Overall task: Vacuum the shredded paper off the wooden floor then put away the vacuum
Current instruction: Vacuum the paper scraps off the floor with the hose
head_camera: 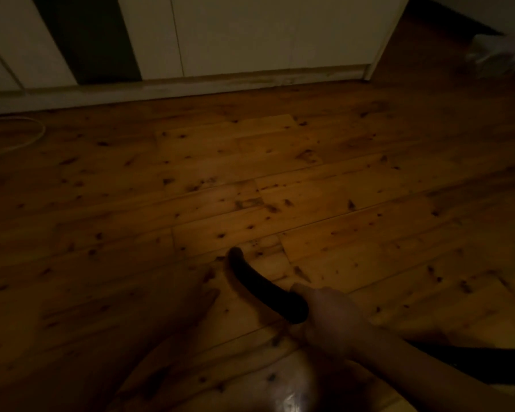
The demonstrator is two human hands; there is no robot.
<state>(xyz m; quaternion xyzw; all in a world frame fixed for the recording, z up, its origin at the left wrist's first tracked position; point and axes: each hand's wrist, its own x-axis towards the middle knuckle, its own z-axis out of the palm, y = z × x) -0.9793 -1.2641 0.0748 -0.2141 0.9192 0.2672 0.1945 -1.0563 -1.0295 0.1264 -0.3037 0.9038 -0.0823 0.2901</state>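
Note:
My right hand grips a black curved vacuum nozzle low over the wooden floor. The nozzle's tip points away from me and sits at or just above the boards. A black hose trails off to the right behind my wrist. My left hand lies in deep shadow to the left of the nozzle, fingers stretched out on the floor. No shredded paper shows on the lit boards.
White cabinet doors and a skirting board run along the far side. A thin white cable loops on the floor at the far left. A clear plastic bag lies at the top right. Something pale and shiny fills the bottom edge.

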